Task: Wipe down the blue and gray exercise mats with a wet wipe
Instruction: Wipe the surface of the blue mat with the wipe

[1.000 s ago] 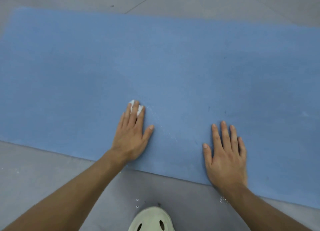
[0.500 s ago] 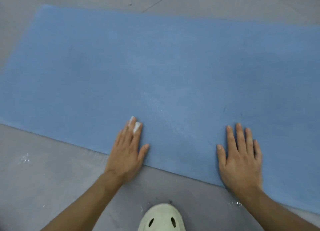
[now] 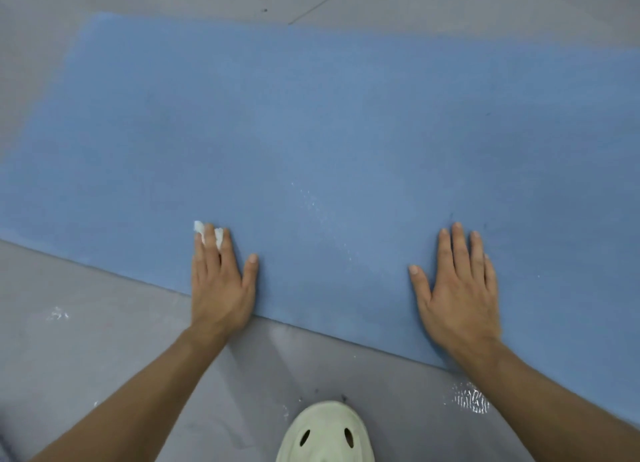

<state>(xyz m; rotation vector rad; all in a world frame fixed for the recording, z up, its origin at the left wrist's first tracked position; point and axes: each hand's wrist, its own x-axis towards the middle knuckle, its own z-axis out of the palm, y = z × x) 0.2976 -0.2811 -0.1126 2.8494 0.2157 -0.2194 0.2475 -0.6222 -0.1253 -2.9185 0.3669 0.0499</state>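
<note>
Both hands lie flat, fingers straight, at the near edge of the blue mat [image 3: 311, 115]: the left hand [image 3: 221, 285] presses the wet wipe [image 3: 209, 234] under its fingertips at lower centre-left, and the right hand [image 3: 457, 288] braces bare at lower right. The mat's length runs left to right, and most of it spreads above the wipe, which is probably where the left hand should push next.

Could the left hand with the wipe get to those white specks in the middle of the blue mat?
Probably yes. The specks lie on bare mat just beyond and right of the left hand, which presses the wipe flat; nothing lies between them.
</note>
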